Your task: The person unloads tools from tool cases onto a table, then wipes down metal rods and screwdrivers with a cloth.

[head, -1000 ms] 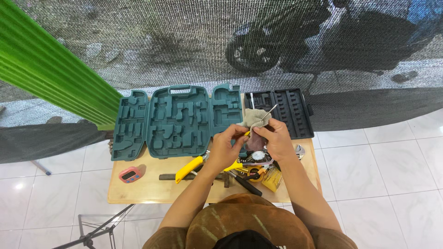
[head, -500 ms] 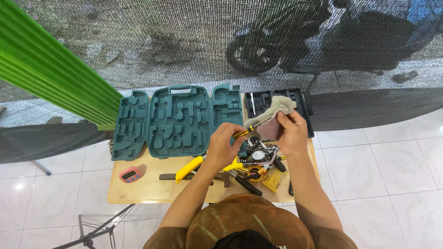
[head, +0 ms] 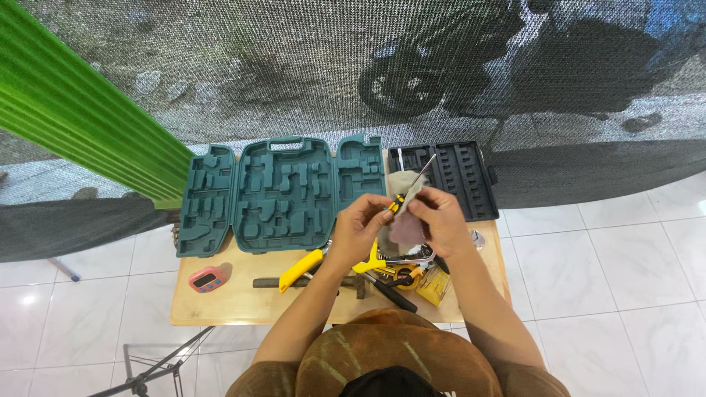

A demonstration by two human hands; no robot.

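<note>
Head view – steeply down, table near

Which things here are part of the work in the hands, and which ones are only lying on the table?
In use:
- left hand gripping the screwdriver by its yellow-black handle
- right hand holding the cloth around its shaft

Lying about:
- open teal tool case
- black socket tray
- pink timer
- yellow-handled pliers
- tool pile
</note>
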